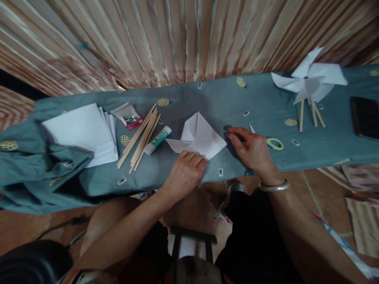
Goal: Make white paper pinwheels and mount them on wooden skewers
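Observation:
A white paper (204, 136), cut and folded into pinwheel-like blades, lies in front of me on the cloth-covered table. My left hand (188, 171) rests on its near edge, fingers curled and pressed onto the paper; the thumb is hidden. Just off the paper's right corner is my right hand (251, 150), its fingers bent with a gap between thumb and forefinger and nothing visible in them. Small scissors with pale green handles (274, 144) lie beside the right hand, partly hidden by it. To the left of the paper lies a glue stick (159, 139) with a green label.
Several wooden sticks (142, 138) lie left of the glue stick. Beyond them are a small open box (130, 118) of metal pieces and a stack of white paper (79, 134). Finished paper pinwheels (314, 79) on sticks and a dark phone (364, 118) lie at the right.

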`<control>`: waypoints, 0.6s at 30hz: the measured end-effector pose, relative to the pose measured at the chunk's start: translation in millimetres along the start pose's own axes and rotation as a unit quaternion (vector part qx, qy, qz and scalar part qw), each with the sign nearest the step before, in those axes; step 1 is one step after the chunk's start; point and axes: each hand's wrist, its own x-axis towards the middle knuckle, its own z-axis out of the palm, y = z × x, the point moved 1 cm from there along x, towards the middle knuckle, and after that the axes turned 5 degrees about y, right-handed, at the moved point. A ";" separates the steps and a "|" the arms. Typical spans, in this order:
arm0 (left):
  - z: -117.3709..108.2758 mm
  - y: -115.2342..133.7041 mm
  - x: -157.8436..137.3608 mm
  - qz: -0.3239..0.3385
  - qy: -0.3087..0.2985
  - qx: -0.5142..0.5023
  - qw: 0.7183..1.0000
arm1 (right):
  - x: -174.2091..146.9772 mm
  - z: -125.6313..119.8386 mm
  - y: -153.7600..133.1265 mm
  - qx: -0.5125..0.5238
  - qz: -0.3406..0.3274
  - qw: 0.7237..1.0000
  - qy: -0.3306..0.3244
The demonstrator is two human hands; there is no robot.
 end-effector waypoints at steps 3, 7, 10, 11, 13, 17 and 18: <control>-1.2 0.8 1.5 0.005 0.005 0.005 1.000 | -14.0 -4.1 -4.0 0.004 -0.066 0.998 0.005; -2.1 5.4 3.3 0.017 -0.001 0.004 1.000 | -34.1 -5.1 -8.3 -0.002 -0.121 0.992 -0.020; -3.3 12.8 2.6 0.050 -0.002 -0.016 0.999 | -46.5 -5.7 -9.8 -0.014 -0.150 0.988 -0.039; -3.7 15.4 1.8 0.062 0.002 -0.022 0.998 | -49.7 -6.3 -10.2 -0.021 -0.158 0.986 -0.045; -4.1 19.6 -0.6 0.081 0.010 -0.033 0.996 | -54.4 -8.7 -10.9 -0.033 -0.171 0.983 -0.050; -3.4 17.5 -6.9 0.087 0.018 -0.042 0.995 | -59.7 -14.6 -13.8 -0.043 -0.179 0.982 -0.048; -3.4 14.5 -8.4 0.083 0.019 -0.041 0.995 | -61.1 -15.2 -15.3 -0.046 -0.180 0.981 -0.049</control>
